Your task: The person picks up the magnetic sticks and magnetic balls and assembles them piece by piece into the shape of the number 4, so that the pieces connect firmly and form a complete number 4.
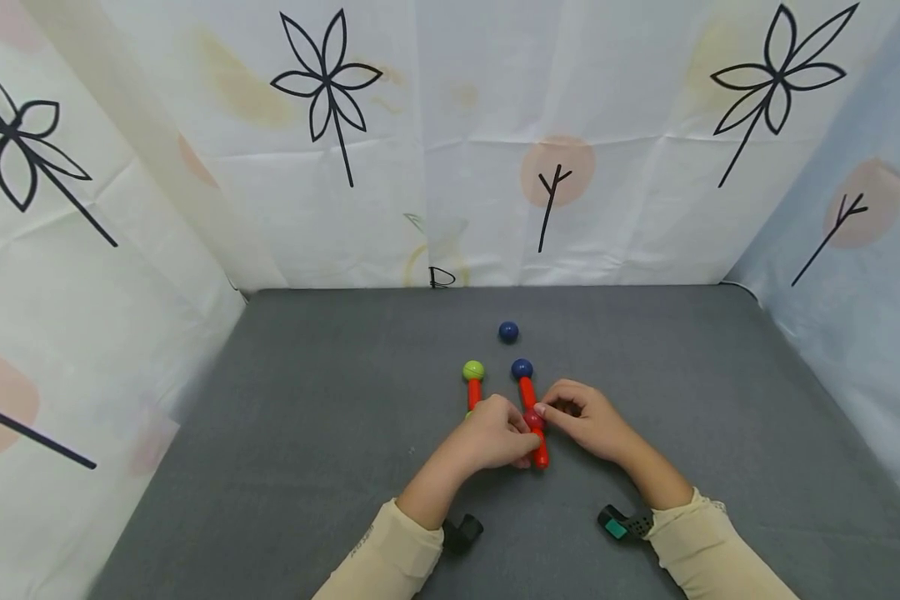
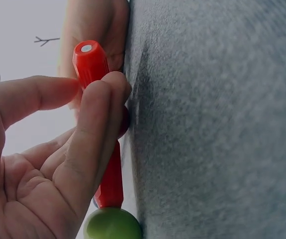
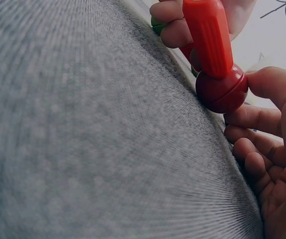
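My left hand (image 1: 495, 435) pinches a red magnetic stick (image 2: 90, 64) between thumb and fingers; a small silvery disc shows in its end. The other end meets a dark red ball (image 3: 222, 89), which my right hand (image 1: 588, 423) pinches between thumb and index finger. Beyond that ball, a second red stick (image 1: 527, 392) runs on to a blue ball (image 1: 522, 368), all in one line on the table. Left of this line, a further red stick (image 1: 475, 392) has a green ball (image 1: 473, 370) at its far end; my left hand hides its near part.
A loose blue ball (image 1: 508, 332) lies beyond the sticks on the grey cloth-covered table (image 1: 330, 375). Printed white fabric (image 1: 480, 100) hangs along the back and both sides. Wrist-worn devices sit at both sleeves.
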